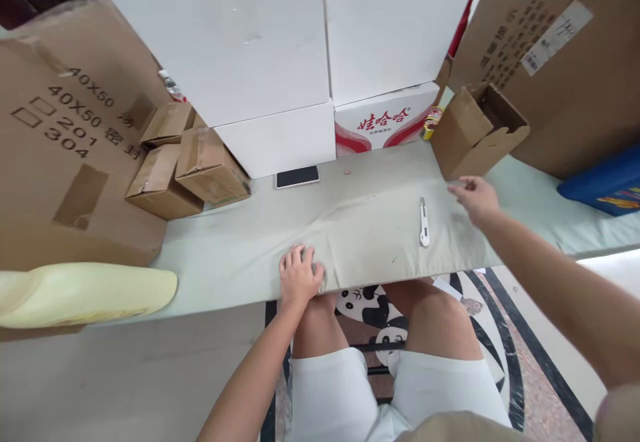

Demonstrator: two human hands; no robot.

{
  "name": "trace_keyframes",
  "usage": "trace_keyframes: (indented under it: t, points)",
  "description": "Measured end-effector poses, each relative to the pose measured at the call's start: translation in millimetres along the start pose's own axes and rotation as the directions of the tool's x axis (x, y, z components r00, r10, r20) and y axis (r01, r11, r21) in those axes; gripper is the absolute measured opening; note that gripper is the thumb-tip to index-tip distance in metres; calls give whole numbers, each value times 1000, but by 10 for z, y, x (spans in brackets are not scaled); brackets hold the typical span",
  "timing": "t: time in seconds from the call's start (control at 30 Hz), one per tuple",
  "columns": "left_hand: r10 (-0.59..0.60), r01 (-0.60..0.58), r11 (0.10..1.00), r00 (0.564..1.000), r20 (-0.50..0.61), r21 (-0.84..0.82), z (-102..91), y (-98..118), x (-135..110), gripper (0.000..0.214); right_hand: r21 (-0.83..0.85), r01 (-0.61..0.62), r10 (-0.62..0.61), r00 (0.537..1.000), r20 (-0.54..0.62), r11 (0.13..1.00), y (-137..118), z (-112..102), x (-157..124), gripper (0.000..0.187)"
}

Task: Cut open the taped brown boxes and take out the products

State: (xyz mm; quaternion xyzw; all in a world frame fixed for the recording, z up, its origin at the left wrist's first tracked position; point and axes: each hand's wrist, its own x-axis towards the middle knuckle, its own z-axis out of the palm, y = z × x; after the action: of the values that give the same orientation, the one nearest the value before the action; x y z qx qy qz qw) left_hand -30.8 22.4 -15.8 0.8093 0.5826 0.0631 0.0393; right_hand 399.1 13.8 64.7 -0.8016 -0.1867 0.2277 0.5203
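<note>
My left hand (pixel 299 274) lies flat with fingers spread on the near left corner of a flattened grey-beige cardboard sheet (pixel 380 229) on the table. My right hand (pixel 475 197) hovers over the sheet's far right corner, fingers loosely curled, holding nothing, right beside a small open brown box (pixel 475 132). A white utility knife (pixel 424 222) rests on the sheet between my hands, nearer my right.
A black phone (pixel 297 177) lies by stacked white cartons (pixel 240 49), one with red print (pixel 385 122). Three small taped boxes (pixel 185 162) and a large brown carton (pixel 65 135) stand left. Another large carton (pixel 560 55) leans right above a blue pack (pixel 607 182). Yellow foam (pixel 80 292) lies at the near left.
</note>
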Motion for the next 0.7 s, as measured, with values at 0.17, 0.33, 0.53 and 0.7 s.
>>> trace_keyframes:
  t: [0.17, 0.33, 0.53, 0.7]
  points:
    - [-6, 8, 998, 999, 33, -62, -71, 58, -43, 43, -49, 249, -220, 918, 331, 967, 498, 803, -1020, 25]
    - [-5, 8, 988, 1000, 19, -155, -41, 49, -124, 41, -119, 500, -379, 771, 512, 858, 673, 1453, -1586, 26]
    - [-5, 19, 920, 999, 37, -391, -199, -342, 114, 41, -186, 657, -502, 702, 505, 731, 880, 1601, -1520, 34]
    - [-234, 192, 963, 944, -233, -189, -1067, -1036, 1246, 47, -233, 700, -543, 685, 486, 675, 915, 1658, -1524, 35]
